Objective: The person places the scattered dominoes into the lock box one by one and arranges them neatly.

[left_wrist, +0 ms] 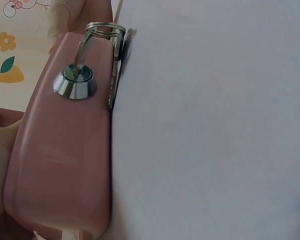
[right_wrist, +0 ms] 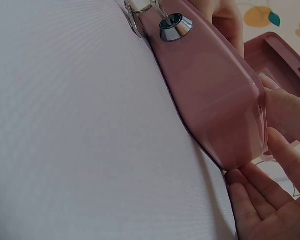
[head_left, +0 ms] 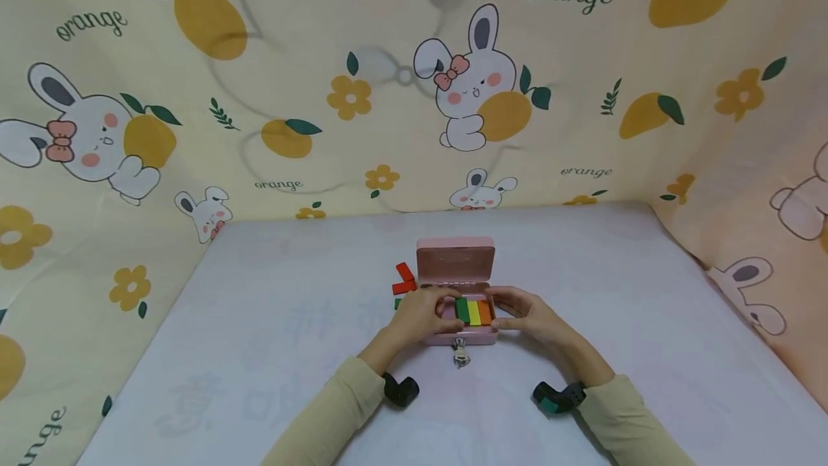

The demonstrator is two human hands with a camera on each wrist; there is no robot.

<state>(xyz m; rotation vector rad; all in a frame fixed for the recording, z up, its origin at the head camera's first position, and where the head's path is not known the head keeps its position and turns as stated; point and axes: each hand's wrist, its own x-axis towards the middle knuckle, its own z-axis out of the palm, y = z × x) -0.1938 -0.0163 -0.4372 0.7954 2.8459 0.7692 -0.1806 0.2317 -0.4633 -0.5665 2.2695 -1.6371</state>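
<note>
A pink metal box (head_left: 475, 340) stands with its hinged lid (head_left: 456, 263) raised. Inside it green (head_left: 462, 310), yellow (head_left: 474, 313) and orange blocks (head_left: 484, 313) lie side by side. My left hand (head_left: 417, 316) reaches over the box's left part, pinching the green block between thumb and index finger at its two ends. At the right end of the box, my right hand (head_left: 533, 316) holds the wall; the right wrist view shows the thumb at the rim and fingers along the outside and lower corner. A key with a ring (left_wrist: 106, 29) sits in the front lock (left_wrist: 75, 85).
Two red blocks (head_left: 404, 287) and part of a green block (head_left: 397, 303) lie on the white tabletop (head_left: 291, 293) left of the box. A keychain charm (head_left: 461, 358) hangs before the box. Printed cloth (head_left: 388, 142) rises behind the table.
</note>
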